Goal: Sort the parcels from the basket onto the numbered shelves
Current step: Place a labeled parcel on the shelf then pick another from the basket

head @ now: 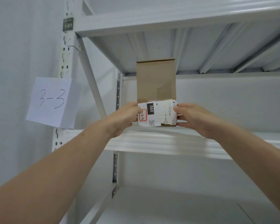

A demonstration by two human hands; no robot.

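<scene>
Left hand [127, 118] and right hand [193, 118] are gripping the box [156, 88] by its sides, resting it on the shelf [152, 140] beside the paper sign [52, 102].

Shelf: white metal shelf [184, 143], front edge facing the camera.
Box: brown box [156, 81] upright at the front edge, toward the left end; bottom hidden, contact unclear.
Sign: paper "3-3" [52, 101] at the left front corner post [66, 59].
</scene>
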